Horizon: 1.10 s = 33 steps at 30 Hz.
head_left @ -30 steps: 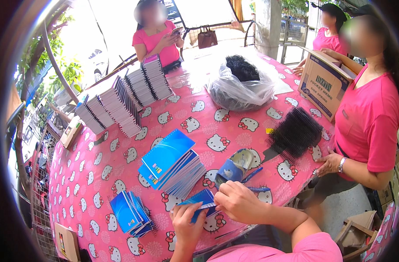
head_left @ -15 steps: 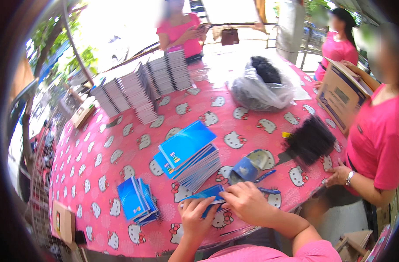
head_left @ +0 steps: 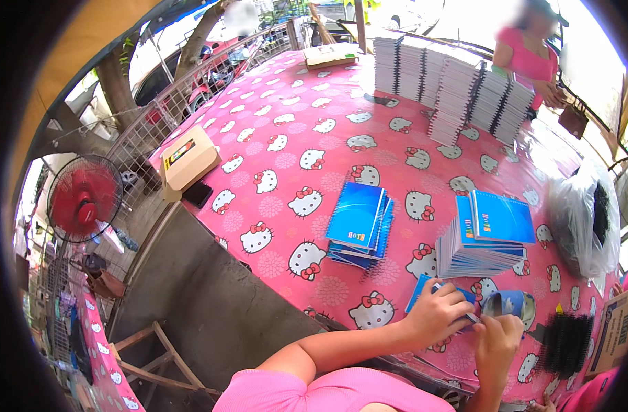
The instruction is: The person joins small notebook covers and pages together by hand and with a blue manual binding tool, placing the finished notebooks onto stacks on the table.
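Near the table's front edge, my left hand (head_left: 441, 314) grips a blue-covered notebook (head_left: 419, 291), fingers bent over its top. My right hand (head_left: 498, 340) is closed at the notebook's right end, fingertips pinching its edge; what lies between them is mostly hidden. Just beyond the right hand is a blue cup-like container (head_left: 507, 303). Behind the hands rises a tall stack of blue spiral notebooks (head_left: 489, 240), its top ones lying askew. A smaller pile of blue notebooks (head_left: 358, 223) sits to the left.
A bundle of black binding coils (head_left: 566, 343) lies at right, near a clear plastic bag (head_left: 575, 220) of coils. Tall rows of spiral-bound pads (head_left: 454, 96) stand at the back. A cardboard box (head_left: 190, 161) is at the left corner, a red fan (head_left: 87, 199) beyond. A person (head_left: 527, 58) stands behind.
My view has swung left, so everything on the table appears farther right. Both hands stay at the notebook; the right hand now sits lower, at its right end.
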Available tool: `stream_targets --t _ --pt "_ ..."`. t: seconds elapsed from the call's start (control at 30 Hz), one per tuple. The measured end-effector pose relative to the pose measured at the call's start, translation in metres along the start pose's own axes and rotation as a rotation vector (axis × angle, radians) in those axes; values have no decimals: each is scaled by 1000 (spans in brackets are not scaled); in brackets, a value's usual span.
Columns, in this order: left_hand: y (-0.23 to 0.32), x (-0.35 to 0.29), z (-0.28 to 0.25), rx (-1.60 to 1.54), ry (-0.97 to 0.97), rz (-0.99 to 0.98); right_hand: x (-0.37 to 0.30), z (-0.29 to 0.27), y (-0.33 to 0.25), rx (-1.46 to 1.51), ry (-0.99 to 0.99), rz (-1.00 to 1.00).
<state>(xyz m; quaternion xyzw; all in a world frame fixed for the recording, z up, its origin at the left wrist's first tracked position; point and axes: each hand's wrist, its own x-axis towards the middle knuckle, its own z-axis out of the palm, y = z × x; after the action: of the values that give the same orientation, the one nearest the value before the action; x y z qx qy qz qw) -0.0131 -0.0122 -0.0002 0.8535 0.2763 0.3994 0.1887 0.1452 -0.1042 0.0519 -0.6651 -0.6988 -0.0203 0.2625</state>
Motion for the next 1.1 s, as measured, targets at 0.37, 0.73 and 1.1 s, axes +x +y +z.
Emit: stream_targets --t 0.37,0.73,1.1 --pt "4 21 -12 -21 -42 -31 6 -16 6 -7 100 18" --pt "9 19 -7 -20 -53 -7 -14 -27 17 151 -107 192" --pt "9 20 -10 24 -64 38 -10 -18 9 167 -33 186"
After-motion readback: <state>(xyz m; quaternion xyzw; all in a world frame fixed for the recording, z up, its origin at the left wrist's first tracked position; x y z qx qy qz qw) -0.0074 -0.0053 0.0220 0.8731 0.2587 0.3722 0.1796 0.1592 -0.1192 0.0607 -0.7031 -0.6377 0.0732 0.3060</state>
